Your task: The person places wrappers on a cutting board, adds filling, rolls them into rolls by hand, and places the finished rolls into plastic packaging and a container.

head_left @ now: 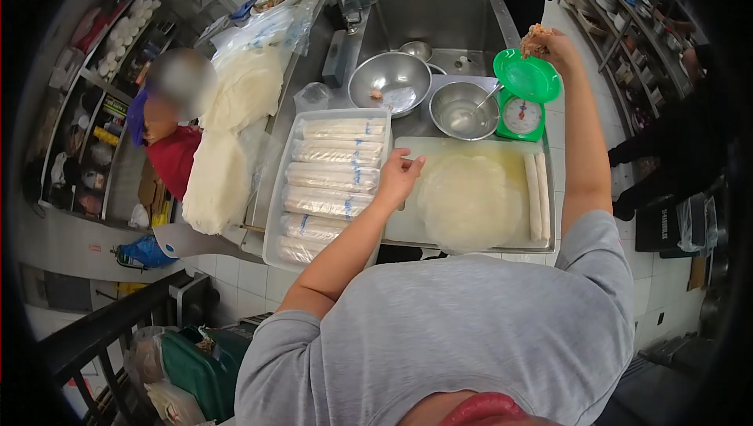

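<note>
Crumbly handful at the green kitchen scale (521,126): easy on the grip

So the right hand (558,51) has its fingers curled round a clump of orange-brown food mix (536,41), up by the far rim of the scale's pan (527,79). Can't tell if it's touching. Looks crumbly, so a loose cup over the pan's middle should beat a hard pinch, and stray bits would land inside. Fingers off the pan before trusting the dial (520,115). The left hand (400,179), fingers loosely spread, seemingly holding nothing, sits just left of some thin round sheets (469,202); they'd probably tear easily, so no leaning.
</note>
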Available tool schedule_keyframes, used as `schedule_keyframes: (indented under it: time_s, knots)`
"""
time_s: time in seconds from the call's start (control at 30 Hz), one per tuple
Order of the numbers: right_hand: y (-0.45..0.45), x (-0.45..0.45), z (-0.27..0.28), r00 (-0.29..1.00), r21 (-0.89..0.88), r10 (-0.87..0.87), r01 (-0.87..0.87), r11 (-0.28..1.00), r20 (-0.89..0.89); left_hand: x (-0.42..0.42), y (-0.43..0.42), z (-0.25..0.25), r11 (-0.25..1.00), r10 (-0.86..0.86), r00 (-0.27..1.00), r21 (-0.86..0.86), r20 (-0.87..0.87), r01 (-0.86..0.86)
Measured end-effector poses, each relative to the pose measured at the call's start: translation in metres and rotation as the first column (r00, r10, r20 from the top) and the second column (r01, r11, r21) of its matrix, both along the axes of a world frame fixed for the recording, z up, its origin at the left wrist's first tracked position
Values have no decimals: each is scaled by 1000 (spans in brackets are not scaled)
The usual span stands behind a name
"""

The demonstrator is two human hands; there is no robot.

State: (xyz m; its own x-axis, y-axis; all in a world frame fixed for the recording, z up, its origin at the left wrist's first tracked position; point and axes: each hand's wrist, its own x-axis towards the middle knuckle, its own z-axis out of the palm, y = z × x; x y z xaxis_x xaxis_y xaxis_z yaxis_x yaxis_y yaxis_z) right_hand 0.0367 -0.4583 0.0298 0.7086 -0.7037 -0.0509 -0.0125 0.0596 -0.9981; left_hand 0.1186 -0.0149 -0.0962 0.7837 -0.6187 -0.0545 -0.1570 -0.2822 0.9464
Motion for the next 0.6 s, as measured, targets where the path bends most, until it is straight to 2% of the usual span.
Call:
schedule_keyframes:
  time_s: [0.2, 0.3, 0.33, 0.43, 0.53, 0.6]
  knots:
    - [15, -9, -21, 994, -162, -45, 28, 986, -104, -1, 1, 5, 1000, -15, 1000, 20, 9, 14]
    - [22, -12, -32, 976, -147, 24, -57, 987, -218, 1, 2, 3, 999, -18, 1000, 27, 24, 17]
    - [25, -11, -39, 959, -188, -71, 19, 982, -275, 0, 2, 4, 1000, -14, 1000, 27, 17, 14]
    - [14, -8, -57, 875, -494, -295, 75, 866, -384, -2, 3, 4, 1000, 3, 1000, 28, 3, -3]
    - [7, -10, -63, 788, -774, -450, -52, 631, -420, -4, 3, 5, 1000, 21, 1000, -6, -21, -21]
    - [7, -13, -62, 777, -794, -451, -101, 599, -439, -7, 6, 6, 999, 34, 999, -13, -38, -35]
